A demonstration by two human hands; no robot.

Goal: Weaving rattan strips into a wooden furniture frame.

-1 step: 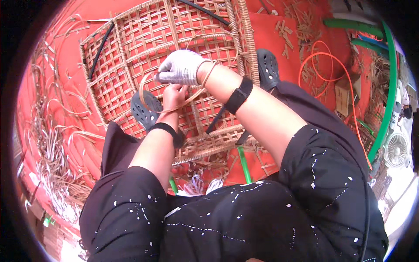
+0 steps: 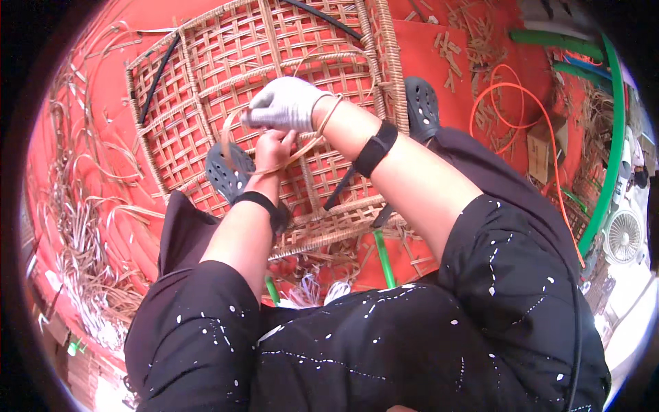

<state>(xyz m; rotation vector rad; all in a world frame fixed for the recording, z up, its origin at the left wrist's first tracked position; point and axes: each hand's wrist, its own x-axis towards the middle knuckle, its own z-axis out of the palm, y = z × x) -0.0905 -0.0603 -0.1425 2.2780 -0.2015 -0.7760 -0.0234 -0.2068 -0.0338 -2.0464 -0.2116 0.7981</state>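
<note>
A woven cane panel, framed in wrapped cane, lies in front of me. Above its lower left part, my right hand, in a pale knitted glove, pinches a thin cane strip. That strip loops down across my left wrist and back up around my right wrist. My bare left hand is closed just beneath the glove. Its fingertips are hidden, so what it grips cannot be made out. Black straps cross parts of the panel.
My dark clogs stand at the panel's right edge and through its lower left. Loose cane strips heap at the left. An orange cord, cardboard box, green pole and white fan are at the right.
My right hand's fingers have shifted slightly, and the strip's left loop has swung and blurred. My left hand stays almost where it was.
</note>
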